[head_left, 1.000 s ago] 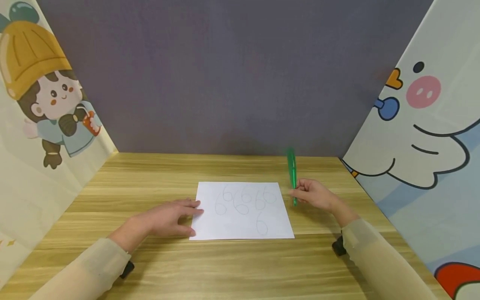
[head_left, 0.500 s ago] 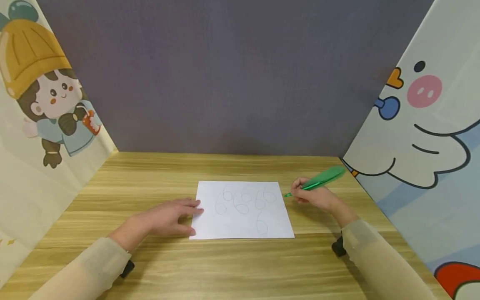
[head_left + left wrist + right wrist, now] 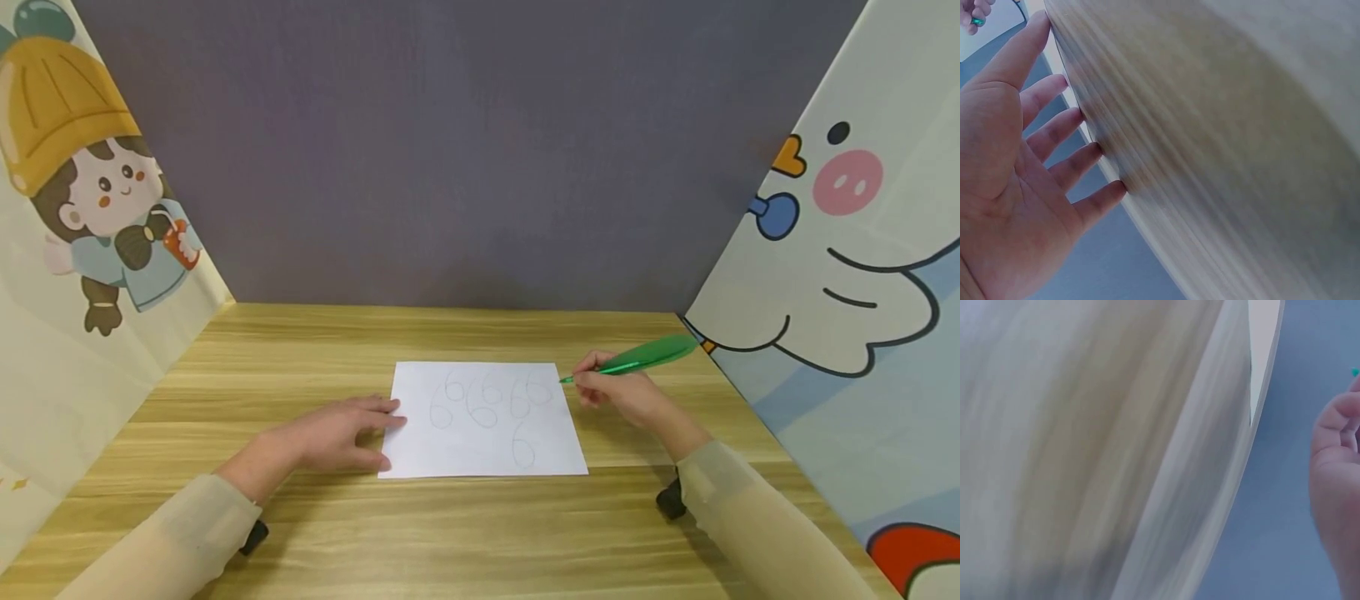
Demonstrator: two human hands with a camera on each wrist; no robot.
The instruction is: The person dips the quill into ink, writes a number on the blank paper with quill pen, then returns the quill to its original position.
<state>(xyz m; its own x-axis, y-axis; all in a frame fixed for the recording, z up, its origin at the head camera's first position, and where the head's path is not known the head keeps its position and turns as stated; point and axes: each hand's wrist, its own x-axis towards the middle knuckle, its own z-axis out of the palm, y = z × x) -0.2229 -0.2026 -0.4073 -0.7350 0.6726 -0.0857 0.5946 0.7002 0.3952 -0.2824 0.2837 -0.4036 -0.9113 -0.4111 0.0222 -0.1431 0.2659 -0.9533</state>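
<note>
A white sheet of paper (image 3: 457, 454) lies on the wooden table, bearing several faint looped marks like the figure 6. Along its left edge rest the fingertips of my left hand (image 3: 337, 437), fingers spread and fairly straight, as the left wrist view also shows. My right hand (image 3: 622, 393) pinches a green feather-shaped pen (image 3: 651, 353) just beyond the paper's upper right edge. The pen's tip points left, close to that edge; whether it touches the paper I cannot tell. In the right wrist view only part of my right hand (image 3: 1338, 462) appears, with a bit of green above it.
The wooden table (image 3: 420, 542) runs back to a dark grey panel (image 3: 465, 158). Cartoon-printed panels flank it: a figure in a yellow hat (image 3: 112, 192) at the left and a white character (image 3: 847, 267) at the right.
The pen was near upright in my right hand, then swung down to slant with its feather to the right. That hand has shifted slightly left toward the paper. My left hand stays put.
</note>
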